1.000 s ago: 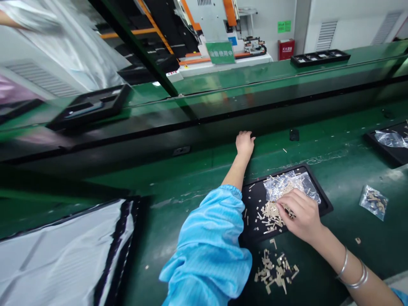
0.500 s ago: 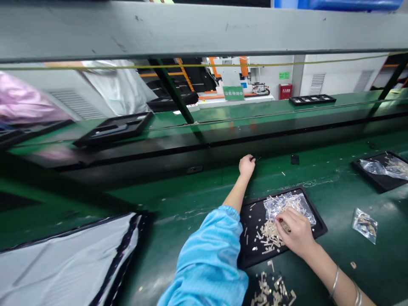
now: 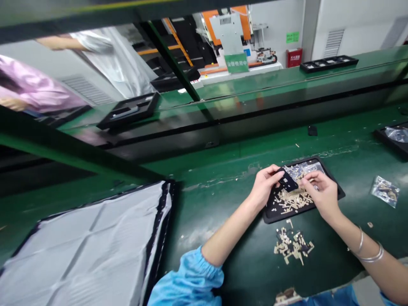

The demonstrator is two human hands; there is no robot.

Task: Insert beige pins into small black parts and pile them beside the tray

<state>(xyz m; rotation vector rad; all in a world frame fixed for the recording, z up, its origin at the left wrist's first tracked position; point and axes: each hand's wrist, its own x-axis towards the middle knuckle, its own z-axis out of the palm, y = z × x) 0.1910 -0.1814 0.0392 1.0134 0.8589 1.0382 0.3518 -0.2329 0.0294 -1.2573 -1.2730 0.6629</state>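
Note:
Over the tray's left part, my left hand point(image 3: 265, 183) is closed on a small flat black piece point(image 3: 288, 182) with a few pale marks or bits on its face. My right hand point(image 3: 324, 194) meets the piece's right end, thumb and finger pinched together; whatever sits between them is too small to make out. Beneath both hands lies a black tray point(image 3: 270, 217) holding many small beige strips point(image 3: 291, 203) and a clear plastic bag point(image 3: 314, 167). In front of the tray is a loose heap of beige and dark small parts point(image 3: 292, 246).
A large black-edged frame with white sheeting point(image 3: 86, 242) lies left. On the right are a small clear bag of parts point(image 3: 385, 191) and another black tray point(image 3: 395, 142). A green diagonal post point(image 3: 79, 148) and a raised shelf point(image 3: 255, 91) stand beyond, with other people behind.
My left hand has come back from the far side of the bench to the tray, and the black piece now shows in it. My right hand stays over the tray. The camera view has shifted.

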